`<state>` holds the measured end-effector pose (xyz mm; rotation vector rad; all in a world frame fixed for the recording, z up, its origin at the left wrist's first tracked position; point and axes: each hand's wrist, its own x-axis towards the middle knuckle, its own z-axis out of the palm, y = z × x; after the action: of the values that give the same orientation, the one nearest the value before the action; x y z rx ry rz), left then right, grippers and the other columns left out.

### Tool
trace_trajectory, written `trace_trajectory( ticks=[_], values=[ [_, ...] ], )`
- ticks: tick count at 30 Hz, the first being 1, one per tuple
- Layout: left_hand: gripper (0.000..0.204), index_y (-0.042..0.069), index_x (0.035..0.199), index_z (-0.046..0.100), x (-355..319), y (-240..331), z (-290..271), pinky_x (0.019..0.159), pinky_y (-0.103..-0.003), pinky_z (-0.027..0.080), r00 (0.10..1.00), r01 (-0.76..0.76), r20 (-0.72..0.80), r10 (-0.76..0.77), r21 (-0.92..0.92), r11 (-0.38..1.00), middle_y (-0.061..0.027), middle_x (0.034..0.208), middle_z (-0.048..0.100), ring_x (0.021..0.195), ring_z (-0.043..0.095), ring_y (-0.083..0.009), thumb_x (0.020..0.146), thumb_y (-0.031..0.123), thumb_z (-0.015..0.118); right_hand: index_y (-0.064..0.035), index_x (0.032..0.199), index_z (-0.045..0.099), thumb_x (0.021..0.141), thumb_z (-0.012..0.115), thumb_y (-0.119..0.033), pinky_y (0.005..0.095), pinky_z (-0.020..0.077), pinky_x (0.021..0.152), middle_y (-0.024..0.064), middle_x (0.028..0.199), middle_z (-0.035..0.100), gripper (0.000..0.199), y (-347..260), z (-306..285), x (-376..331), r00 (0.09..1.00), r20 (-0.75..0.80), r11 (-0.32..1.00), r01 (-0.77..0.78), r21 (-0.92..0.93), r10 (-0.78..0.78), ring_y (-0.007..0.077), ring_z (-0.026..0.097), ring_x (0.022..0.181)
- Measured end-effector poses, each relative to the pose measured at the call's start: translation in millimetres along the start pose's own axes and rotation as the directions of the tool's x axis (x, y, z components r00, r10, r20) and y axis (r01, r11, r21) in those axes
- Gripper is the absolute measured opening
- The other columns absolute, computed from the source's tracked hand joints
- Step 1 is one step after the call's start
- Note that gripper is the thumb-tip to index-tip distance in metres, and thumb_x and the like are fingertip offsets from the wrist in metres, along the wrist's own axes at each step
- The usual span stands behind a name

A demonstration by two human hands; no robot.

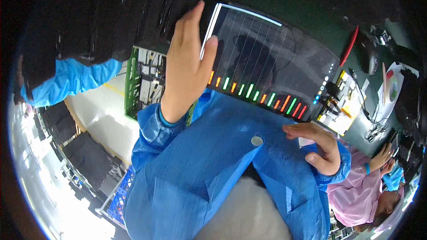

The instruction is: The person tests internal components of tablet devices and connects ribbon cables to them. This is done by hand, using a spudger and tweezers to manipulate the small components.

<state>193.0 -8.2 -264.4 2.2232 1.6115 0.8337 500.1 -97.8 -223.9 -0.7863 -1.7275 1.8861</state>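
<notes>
A dark flat display panel (275,58) fills the upper middle, lit with thin vertical lines, a white strip along its left and upper edges, short coloured bars near the bottom and small round icons at the right. My left hand (187,62) lies along the panel's left edge, fingers stretched out and thumb apart over the edge. Whether the palm presses on the panel I cannot tell. Below the lower right edge is my right hand (318,144), loosely bent, thumb and fingers apart with nothing visible between them. It is in front of my blue coat (222,133).
Right of the panel are a red pen-like object (350,46), a black cable (377,129) and a white board with small parts (344,102). A green crate (131,84) holds parts at left. A co-worker in pink (356,191) works at right; another's blue sleeve (75,80) shows at left.
</notes>
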Motion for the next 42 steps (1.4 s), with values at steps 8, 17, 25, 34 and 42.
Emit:
trace_trajectory(
  ticks=[8,17,25,34,42],
  values=[
    [0.012,0.007,0.097,0.058,59.0,-0.7,19.1,0.074,-0.042,0.049,0.997,0.071,0.023,-0.075,0.125,0.990,-0.0143,0.093,0.064,0.088,0.062,-0.0350,0.091,0.012,0.049,0.0087,0.113,0.058,0.088,0.053,-0.018,0.0355,0.0463,0.086,0.0211,0.108,0.061,0.037,-14.0,0.8,25.7,0.897,-0.420,0.971,0.039,-0.237,-0.139,0.0288,0.061,0.094],
    [0.010,0.000,0.093,0.056,51.3,26.1,-47.4,0.097,-0.044,0.041,0.670,-0.052,0.324,0.669,-0.877,0.477,-0.0170,0.101,0.067,0.097,0.063,-0.0262,0.091,0.008,0.051,-0.0066,0.100,0.066,0.074,0.064,-0.001,0.0434,0.0379,0.098,0.0106,0.108,0.063,0.027,-8.1,4.3,49.7,0.572,-0.755,0.437,-0.617,-0.654,-0.321,0.0302,0.055,0.107],
    [0.085,0.000,0.143,0.019,24.6,49.7,-62.0,0.112,-0.057,0.000,0.998,-0.069,-0.066,0.021,-0.976,0.206,-0.0373,0.142,0.000,0.137,0.010,-0.0461,0.085,0.051,0.054,-0.0123,0.083,0.069,0.063,0.075,-0.007,0.0407,0.0375,0.095,0.0021,0.083,0.065,0.022,-1.5,29.5,22.1,0.715,-0.628,0.652,-0.323,-0.686,-0.307,0.0181,0.063,0.085],
    [0.070,0.014,0.148,0.011,59.1,66.3,-133.4,0.113,-0.050,-0.012,0.866,0.452,0.501,-0.006,-0.775,0.441,-0.0246,0.147,-0.024,0.139,-0.017,-0.0381,0.094,0.039,0.047,-0.0154,0.088,0.073,0.067,0.074,-0.010,0.0492,0.0103,0.113,-0.0012,0.076,0.065,0.022,-4.4,32.4,22.1,0.772,-0.571,0.791,-0.154,-0.593,-0.277,0.0215,0.063,0.102],
    [0.073,0.003,0.142,0.031,38.3,-9.0,-48.2,0.115,-0.046,0.010,0.970,0.083,0.215,0.113,-0.731,0.677,-0.0268,0.148,0.020,0.140,0.018,-0.0340,0.092,0.056,0.033,-0.0105,0.093,0.072,0.069,0.077,-0.007,0.0507,0.0099,0.113,0.0058,0.090,0.065,0.025,12.5,29.4,8.8,0.937,-0.326,0.992,0.121,-0.028,-0.124,0.0248,0.063,0.101]
  ],
)
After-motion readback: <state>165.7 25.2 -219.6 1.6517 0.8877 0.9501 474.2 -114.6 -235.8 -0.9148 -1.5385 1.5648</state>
